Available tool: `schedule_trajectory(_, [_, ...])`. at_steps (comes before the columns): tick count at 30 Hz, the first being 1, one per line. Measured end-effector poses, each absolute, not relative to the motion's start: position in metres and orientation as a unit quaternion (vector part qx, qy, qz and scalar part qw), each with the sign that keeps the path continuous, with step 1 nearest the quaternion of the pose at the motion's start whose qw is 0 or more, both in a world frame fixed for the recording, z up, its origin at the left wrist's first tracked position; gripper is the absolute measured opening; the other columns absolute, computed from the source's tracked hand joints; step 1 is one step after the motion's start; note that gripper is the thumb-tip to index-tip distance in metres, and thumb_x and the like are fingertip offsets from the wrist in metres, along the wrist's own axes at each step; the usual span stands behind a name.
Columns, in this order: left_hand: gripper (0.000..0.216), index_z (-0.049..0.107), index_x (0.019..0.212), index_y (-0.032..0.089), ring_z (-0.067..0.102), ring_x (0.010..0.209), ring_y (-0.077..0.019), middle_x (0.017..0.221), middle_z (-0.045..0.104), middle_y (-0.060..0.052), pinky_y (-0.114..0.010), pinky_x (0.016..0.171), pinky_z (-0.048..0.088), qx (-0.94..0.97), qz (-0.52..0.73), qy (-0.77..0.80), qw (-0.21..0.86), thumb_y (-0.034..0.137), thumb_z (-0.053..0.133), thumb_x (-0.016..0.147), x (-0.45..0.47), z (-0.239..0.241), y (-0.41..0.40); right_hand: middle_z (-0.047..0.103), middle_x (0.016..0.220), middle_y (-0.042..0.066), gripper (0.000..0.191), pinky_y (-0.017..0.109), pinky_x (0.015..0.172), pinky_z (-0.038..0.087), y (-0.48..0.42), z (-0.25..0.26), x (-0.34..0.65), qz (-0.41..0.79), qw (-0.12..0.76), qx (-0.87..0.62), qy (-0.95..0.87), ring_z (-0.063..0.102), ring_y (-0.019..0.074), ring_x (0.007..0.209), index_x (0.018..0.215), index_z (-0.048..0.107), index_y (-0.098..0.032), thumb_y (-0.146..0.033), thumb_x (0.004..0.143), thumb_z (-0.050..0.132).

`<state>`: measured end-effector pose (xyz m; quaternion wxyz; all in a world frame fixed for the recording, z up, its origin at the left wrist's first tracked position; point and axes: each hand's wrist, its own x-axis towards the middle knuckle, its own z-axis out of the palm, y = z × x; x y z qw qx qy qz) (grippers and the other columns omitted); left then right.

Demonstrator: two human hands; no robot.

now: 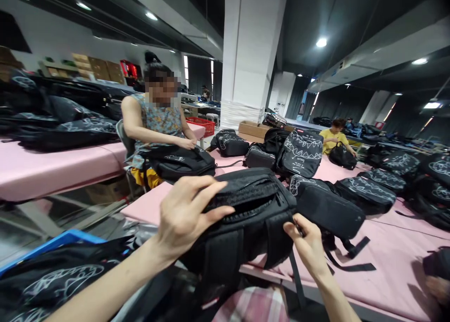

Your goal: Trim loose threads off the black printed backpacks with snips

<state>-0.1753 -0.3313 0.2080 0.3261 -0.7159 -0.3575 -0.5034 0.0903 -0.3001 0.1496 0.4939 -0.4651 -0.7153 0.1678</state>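
Currently the black backpack [246, 219] sits at the near edge of the pink table [397, 261], over the person's lap, top zipper partly open; left hand [186, 214] lies half-open on its top with fingers spread, right hand [307, 244] is pinched shut on something small at its side, likely a zipper pull or strap, can't tell which. Looks mid-job: many more backpacks [330, 205] crowd the table just beyond, a seated co-worker [154, 120] holds one opposite. Free room is only the bare pink strip to the right; left of the bag the table ends.
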Motion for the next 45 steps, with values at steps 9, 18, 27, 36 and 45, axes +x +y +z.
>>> schedule_trajectory(9, [0.031,0.07,0.075,0.021,0.066,0.068,-0.0189,0.071,0.071,-0.001,-0.021,0.06,0.051,-0.629,-0.51,-0.569,-0.142,0.049,0.058,0.073,-0.182,0.129,-0.382,0.023,0.054,-0.006,0.039,0.021,0.046,0.022,-0.286,0.148,0.073,0.25,0.51,-0.447,-0.691,0.025,0.0075,0.05,0.054,0.027,-0.02,-0.04,0.078,0.051])
schedule_trajectory(18, [0.047,0.068,0.089,0.015,0.068,0.068,-0.0264,0.087,0.071,-0.012,-0.032,0.057,0.056,-0.469,-0.572,-0.373,-0.56,0.055,0.066,0.064,-0.145,0.207,-0.389,0.057,0.066,0.001,0.027,0.024,0.054,0.041,-0.358,0.202,0.097,0.187,0.55,-0.366,-0.727,0.052,0.0153,0.061,0.077,0.062,-0.017,-0.044,0.077,0.057])
schedule_trajectory(27, [0.038,0.063,0.093,0.01,0.067,0.079,-0.0249,0.089,0.071,-0.012,-0.031,0.068,0.055,-0.524,-0.537,-0.388,-0.536,0.043,0.061,0.075,-0.124,0.131,-0.291,0.049,0.054,-0.003,0.027,0.021,0.049,0.036,-0.303,0.127,0.09,0.012,0.503,-0.47,-0.725,0.045,0.0099,0.048,0.06,0.049,-0.018,-0.03,0.085,0.049])
schedule_trajectory(36, [0.041,0.066,0.091,0.011,0.066,0.079,-0.0257,0.092,0.071,-0.012,-0.032,0.069,0.054,-0.526,-0.473,-0.428,-0.562,0.047,0.064,0.07,-0.146,0.09,-0.265,0.069,0.086,0.005,0.026,0.025,0.065,0.048,-0.298,0.093,0.117,0.002,0.458,-0.557,-0.693,0.065,0.0183,0.074,0.101,0.06,-0.02,-0.037,0.081,0.056])
schedule_trajectory(45, [0.041,0.073,0.075,0.013,0.066,0.069,-0.0243,0.076,0.072,-0.011,-0.029,0.063,0.053,-0.529,-0.426,-0.464,-0.569,0.052,0.066,0.064,-0.161,0.088,-0.284,0.067,0.082,0.005,0.019,0.027,0.061,0.046,-0.307,0.097,0.119,-0.03,0.472,-0.615,-0.631,0.063,0.0176,0.071,0.095,0.059,-0.018,-0.03,0.088,0.047])
